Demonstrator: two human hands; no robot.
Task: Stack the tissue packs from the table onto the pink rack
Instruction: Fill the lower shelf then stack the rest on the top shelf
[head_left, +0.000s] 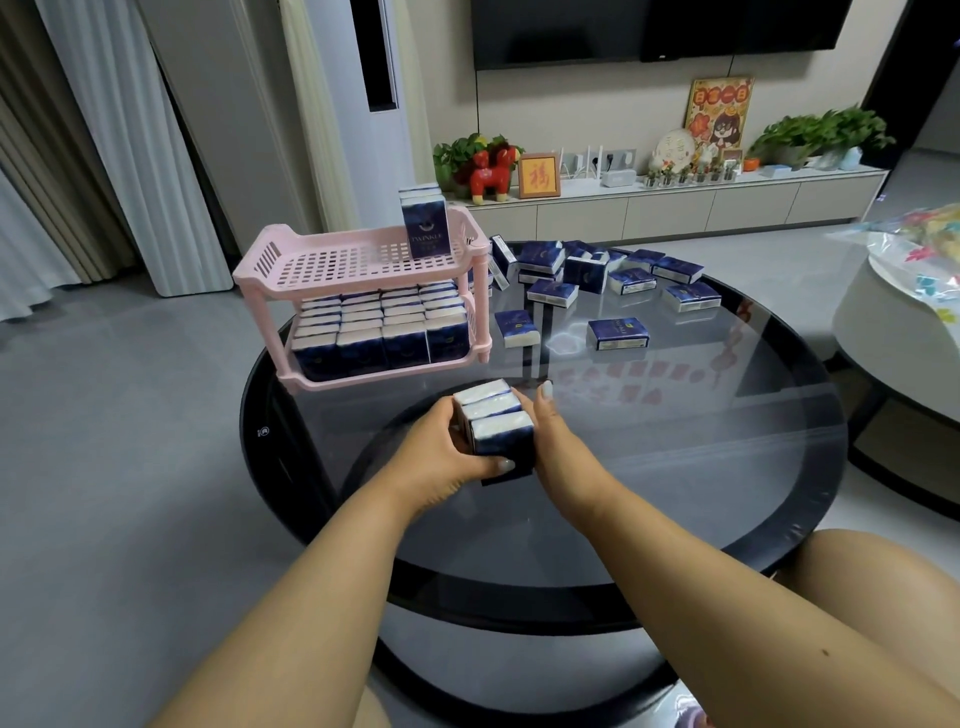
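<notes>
Three dark blue tissue packs (496, 423) stand side by side on the round glass table (675, 441), squeezed between my hands. My left hand (447, 452) grips their left side with the thumb across the front. My right hand (550, 431) presses flat against their right side. The pink two-tier rack (358, 265) stands at the table's far left. Its lower shelf is filled with rows of packs (384, 327). A few upright packs (423, 221) stand on the upper shelf's back right corner. Several loose packs (613, 275) lie scattered across the far side of the table.
A white round table (893, 312) holding a colourful plastic bag stands to the right. Behind the glass table runs a low TV cabinet (675, 205) with plants and ornaments. My knee (883, 582) is near the table's front right edge.
</notes>
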